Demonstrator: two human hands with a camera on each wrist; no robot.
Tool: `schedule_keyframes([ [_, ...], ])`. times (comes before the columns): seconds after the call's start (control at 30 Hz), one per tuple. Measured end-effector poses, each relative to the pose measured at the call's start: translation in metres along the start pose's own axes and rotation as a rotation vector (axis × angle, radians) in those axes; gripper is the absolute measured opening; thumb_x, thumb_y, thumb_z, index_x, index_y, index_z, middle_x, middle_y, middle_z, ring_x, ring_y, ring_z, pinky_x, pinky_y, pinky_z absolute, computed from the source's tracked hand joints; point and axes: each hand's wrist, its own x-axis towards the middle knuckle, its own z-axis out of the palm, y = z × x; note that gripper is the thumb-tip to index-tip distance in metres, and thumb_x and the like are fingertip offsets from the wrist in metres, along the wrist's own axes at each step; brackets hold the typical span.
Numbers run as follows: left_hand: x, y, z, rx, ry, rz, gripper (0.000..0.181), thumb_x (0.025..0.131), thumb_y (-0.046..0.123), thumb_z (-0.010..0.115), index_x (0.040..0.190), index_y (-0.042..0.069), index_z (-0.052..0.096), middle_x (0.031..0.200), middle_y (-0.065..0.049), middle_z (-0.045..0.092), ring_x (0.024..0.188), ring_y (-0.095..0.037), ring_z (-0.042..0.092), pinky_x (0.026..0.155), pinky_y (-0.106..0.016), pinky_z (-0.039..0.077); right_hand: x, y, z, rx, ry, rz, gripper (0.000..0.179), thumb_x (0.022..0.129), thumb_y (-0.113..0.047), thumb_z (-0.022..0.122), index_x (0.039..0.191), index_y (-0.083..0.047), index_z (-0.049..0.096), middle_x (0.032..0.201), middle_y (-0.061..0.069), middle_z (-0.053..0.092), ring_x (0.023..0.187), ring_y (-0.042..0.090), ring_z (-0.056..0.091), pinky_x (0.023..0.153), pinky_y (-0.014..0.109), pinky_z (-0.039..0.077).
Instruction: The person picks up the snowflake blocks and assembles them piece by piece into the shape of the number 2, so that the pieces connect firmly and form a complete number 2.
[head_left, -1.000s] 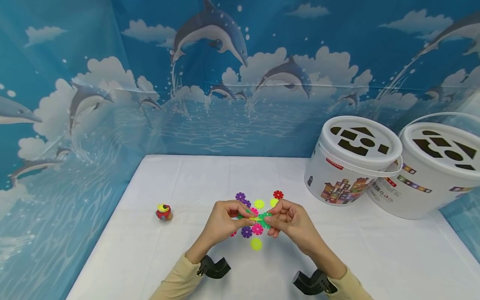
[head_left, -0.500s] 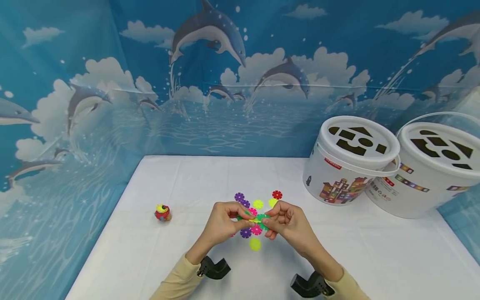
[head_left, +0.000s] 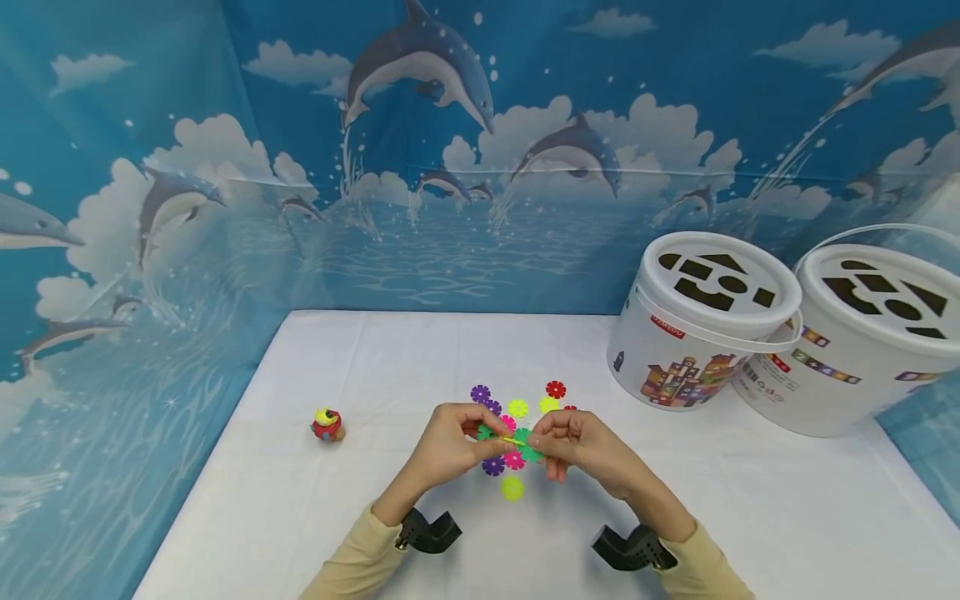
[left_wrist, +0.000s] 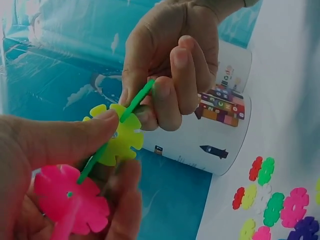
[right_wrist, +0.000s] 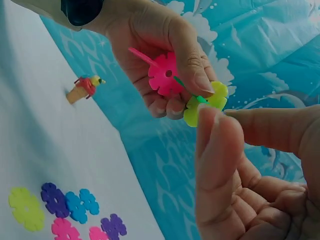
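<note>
In the head view my left hand (head_left: 453, 446) and right hand (head_left: 596, 450) meet above the white table, fingertips close together. The left thumb and fingers pinch a yellow flower-shaped snowflake disc (left_wrist: 129, 135), seen edge-on from the head. It belongs to a small chain: a pink disc (left_wrist: 70, 200) hangs in the left palm, joined by a green one. My right thumb and index finger pinch another green disc (left_wrist: 137, 101), whose edge meets the yellow disc. In the right wrist view the right fingertips hide most of that green disc; how deep it sits in the slot cannot be told.
Loose discs in several colours, such as a lime one (head_left: 512, 488) and a purple one (head_left: 481, 392), lie under and beyond the hands. A small toy figure (head_left: 327, 425) stands left. Two white buckets (head_left: 693, 367) with shape-hole lids stand at the back right.
The right hand has tilted and shifted slightly to the right and down, still gripping the green disc. The left hand has stayed nearly in place with the yellow disc.
</note>
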Motion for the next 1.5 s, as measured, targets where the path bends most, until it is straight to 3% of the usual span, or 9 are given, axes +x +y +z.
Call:
schedule_keyframes([
  [0.17,0.002,-0.002,-0.001,0.048,0.08,0.031,0.026,0.078,0.018,0.08,0.101,0.01,0.07,0.095,0.004,0.068,0.089,-0.017,0.06,0.079,-0.038,0.049,0.0,0.001,-0.004,0.007,-0.007,-0.018,0.025,0.093,-0.016,0.062,0.097,0.007,0.056,0.067,0.007,0.058,0.051,0.012,0.052,0.05,0.022,0.047],
  [0.4,0.002,0.023,-0.015,-0.029,0.361,0.115,0.021,0.093,0.004,0.058,0.112,-0.006,0.06,0.109,-0.017,0.064,0.102,-0.031,0.058,0.084,-0.044,0.047,-0.001,-0.003,-0.011,0.122,0.146,-0.034,0.017,0.093,-0.017,0.062,0.097,0.0,0.057,0.069,0.004,0.061,0.054,0.013,0.055,0.055,0.024,0.048],
  [0.57,0.005,0.008,-0.02,-0.167,0.455,0.096,0.032,0.103,0.01,0.035,0.113,-0.01,0.057,0.105,-0.022,0.062,0.096,-0.037,0.058,0.078,-0.041,0.05,0.0,-0.007,-0.014,0.263,0.221,-0.065,0.012,0.095,-0.017,0.059,0.091,-0.006,0.06,0.064,0.002,0.06,0.052,0.012,0.054,0.053,0.021,0.047],
  [0.67,0.007,-0.01,-0.016,-0.198,0.468,0.04,0.033,0.104,0.015,0.036,0.111,-0.008,0.059,0.098,-0.022,0.061,0.089,-0.036,0.059,0.074,-0.04,0.05,0.001,-0.01,-0.017,0.376,0.232,-0.086,0.014,0.097,-0.016,0.055,0.087,-0.008,0.061,0.065,0.002,0.061,0.051,0.011,0.054,0.051,0.019,0.047],
  [0.77,0.007,-0.032,-0.002,-0.098,0.38,-0.026,0.022,0.1,0.016,0.05,0.104,-0.002,0.063,0.09,-0.013,0.063,0.083,-0.025,0.059,0.069,-0.031,0.05,0.004,-0.014,-0.019,0.484,0.207,-0.111,0.02,0.099,-0.014,0.051,0.083,-0.009,0.062,0.065,0.002,0.063,0.051,0.01,0.056,0.051,0.016,0.047],
  [0.9,0.0,-0.05,0.021,0.184,0.11,-0.046,0.011,0.089,0.019,0.069,0.094,0.009,0.069,0.084,0.004,0.062,0.076,-0.01,0.056,0.064,-0.022,0.047,0.006,-0.018,-0.021,0.556,0.176,-0.127,0.023,0.1,-0.013,0.047,0.082,-0.009,0.062,0.063,0.002,0.063,0.052,0.008,0.058,0.053,0.015,0.049],
  [1.07,-0.01,-0.064,0.043,0.487,-0.124,-0.022,0.032,0.078,0.036,0.079,0.102,0.017,0.071,0.091,0.01,0.058,0.083,-0.006,0.052,0.07,-0.021,0.045,0.007,-0.021,-0.021,0.61,0.147,-0.127,0.021,0.101,-0.012,0.047,0.086,-0.009,0.061,0.065,0.003,0.062,0.055,0.009,0.06,0.054,0.016,0.049],
  [1.2,-0.015,-0.068,0.052,0.606,-0.185,-0.022,0.045,0.071,0.043,0.082,0.107,0.021,0.068,0.099,0.01,0.051,0.095,-0.008,0.047,0.076,-0.024,0.045,0.006,-0.021,-0.021,0.71,0.091,-0.131,0.023,0.102,-0.013,0.044,0.089,-0.008,0.063,0.072,0.004,0.066,0.061,0.01,0.063,0.061,0.018,0.052],
  [1.5,-0.018,-0.07,0.05,0.568,-0.193,-0.033,0.031,0.074,0.031,0.082,0.098,0.018,0.066,0.091,0.011,0.048,0.09,-0.008,0.043,0.08,-0.023,0.042,0.001,-0.021,-0.027,0.789,0.04,-0.204,0.039,0.105,-0.013,0.03,0.083,-0.006,0.062,0.07,0.006,0.062,0.058,0.014,0.059,0.06,0.021,0.05],
])
